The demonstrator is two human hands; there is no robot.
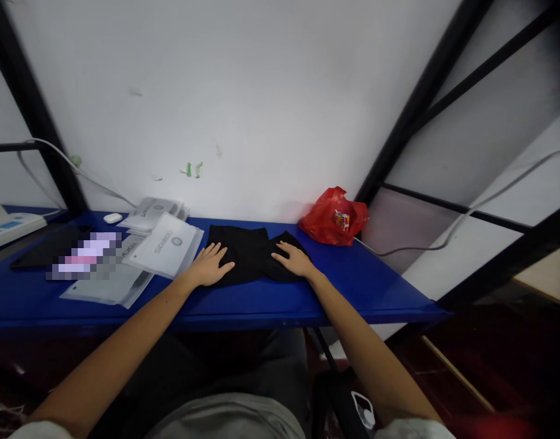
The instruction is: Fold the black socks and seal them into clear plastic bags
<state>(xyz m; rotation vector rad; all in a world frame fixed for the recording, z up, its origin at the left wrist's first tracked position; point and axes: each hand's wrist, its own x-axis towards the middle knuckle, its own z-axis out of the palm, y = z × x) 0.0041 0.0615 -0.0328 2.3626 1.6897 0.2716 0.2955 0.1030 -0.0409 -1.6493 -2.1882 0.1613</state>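
Note:
A black piece of cloth (246, 253), perhaps a garment, lies spread flat on the blue table. My left hand (210, 266) rests palm down on its left part, with the fingers stretched and apart. On the narrower right part lies my right hand (293, 258), also flat with its fingers spread. Neither hand grips anything. Just left of my left hand is a printed, frosted plastic bag (168, 244), which lies on top of other such bags.
The blue table (353, 286) stands against a white wall. A red plastic bag (332, 216) sits at the back right. Toward the left are a stack of frosted bags (152, 213), a small white case (112, 217), a blurred-out screen (88, 251) and a power strip (19, 228). Black metal posts flank the table.

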